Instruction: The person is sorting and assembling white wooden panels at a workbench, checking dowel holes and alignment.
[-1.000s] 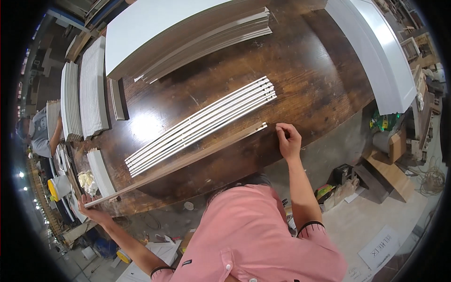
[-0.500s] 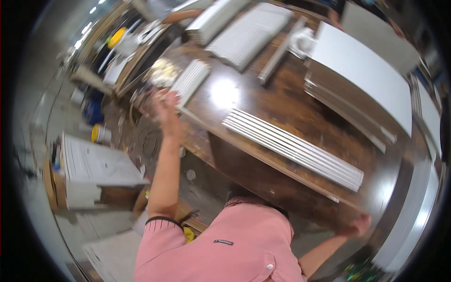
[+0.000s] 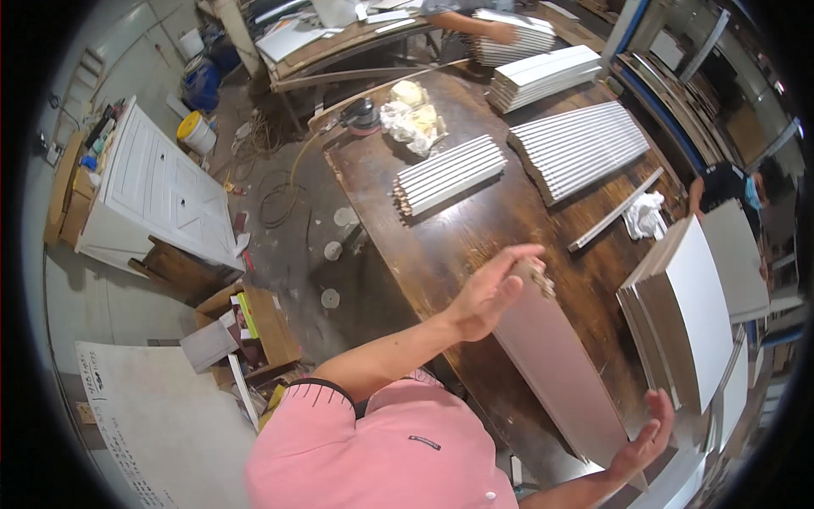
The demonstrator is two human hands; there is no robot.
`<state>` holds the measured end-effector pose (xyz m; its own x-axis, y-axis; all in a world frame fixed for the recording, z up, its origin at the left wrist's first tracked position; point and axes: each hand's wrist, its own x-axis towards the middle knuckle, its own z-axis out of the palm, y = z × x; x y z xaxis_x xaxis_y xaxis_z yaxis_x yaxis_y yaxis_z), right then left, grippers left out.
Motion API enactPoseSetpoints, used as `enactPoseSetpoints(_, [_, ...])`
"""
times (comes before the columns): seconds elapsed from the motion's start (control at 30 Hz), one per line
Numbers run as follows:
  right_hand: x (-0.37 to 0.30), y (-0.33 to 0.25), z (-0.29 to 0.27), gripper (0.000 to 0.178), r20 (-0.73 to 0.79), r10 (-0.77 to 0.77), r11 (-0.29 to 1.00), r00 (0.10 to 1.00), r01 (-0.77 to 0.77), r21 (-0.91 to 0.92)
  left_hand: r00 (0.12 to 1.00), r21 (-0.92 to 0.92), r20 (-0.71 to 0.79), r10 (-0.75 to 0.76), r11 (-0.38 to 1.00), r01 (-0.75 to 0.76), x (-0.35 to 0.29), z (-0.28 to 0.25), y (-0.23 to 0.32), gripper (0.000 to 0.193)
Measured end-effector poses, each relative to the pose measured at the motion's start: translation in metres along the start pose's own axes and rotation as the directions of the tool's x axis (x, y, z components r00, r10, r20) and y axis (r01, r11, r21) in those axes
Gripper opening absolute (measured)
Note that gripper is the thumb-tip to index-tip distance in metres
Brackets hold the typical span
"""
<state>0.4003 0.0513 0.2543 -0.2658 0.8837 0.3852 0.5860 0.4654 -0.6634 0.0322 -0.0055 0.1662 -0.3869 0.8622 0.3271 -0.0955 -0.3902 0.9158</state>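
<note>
A long pale board (image 3: 555, 356) stands tilted on its edge over the dark wooden table (image 3: 441, 246), running from the middle toward the lower right. My left hand (image 3: 490, 293) presses with flat fingers against the board's upper end. My right hand (image 3: 646, 434) cups its lower end with the palm open toward it. The board is held between the two hands. My pink shirt fills the lower middle.
Bundles of white slats (image 3: 445, 174) (image 3: 581, 148) lie further up the table, with a sander (image 3: 365, 114) and crumpled cloth (image 3: 413, 114). Stacked white panels (image 3: 687, 322) lean at the right beside a rag (image 3: 644, 216). Another person (image 3: 729, 182) stands right. A white cabinet door (image 3: 161, 191) lies left.
The view has swung round over the table. My hands, earlier spread wide at the table's edge, now hold the two ends of the pale board, raised on its edge.
</note>
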Motion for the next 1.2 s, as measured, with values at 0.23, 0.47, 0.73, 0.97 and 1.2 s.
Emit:
enactPoseSetpoints(0.23, [0.029,-0.012,0.041,0.071,0.071,0.26,0.96,0.963,-0.251,-0.123,0.991,0.675,-0.13,0.01,0.734,0.081,0.018,-0.102,-0.077,0.043])
enactPoseSetpoints(0.47, [0.028,-0.011,0.042,0.056,0.068,0.302,0.93,0.951,-0.279,-0.239,0.987,0.962,-0.158,0.013,0.227,0.151,0.044,-0.179,-0.139,0.051])
enactPoseSetpoints(0.73, [0.025,-0.006,0.037,0.05,0.058,0.342,0.917,0.938,-0.32,-0.237,0.995,0.929,-0.086,0.047,0.364,0.063,0.053,-0.189,-0.147,0.045])
enactPoseSetpoints(0.97, [0.026,-0.005,0.039,0.048,0.065,0.341,0.922,0.938,-0.32,-0.219,0.792,0.74,-0.492,0.361,0.652,0.162,0.064,-0.283,-0.149,0.02])
enactPoseSetpoints(1.2, [0.032,-0.009,0.042,0.047,0.062,0.355,0.916,0.933,-0.334,-0.221,0.612,0.391,-0.784,0.108,0.851,0.35,0.022,-0.36,-0.142,0.016])
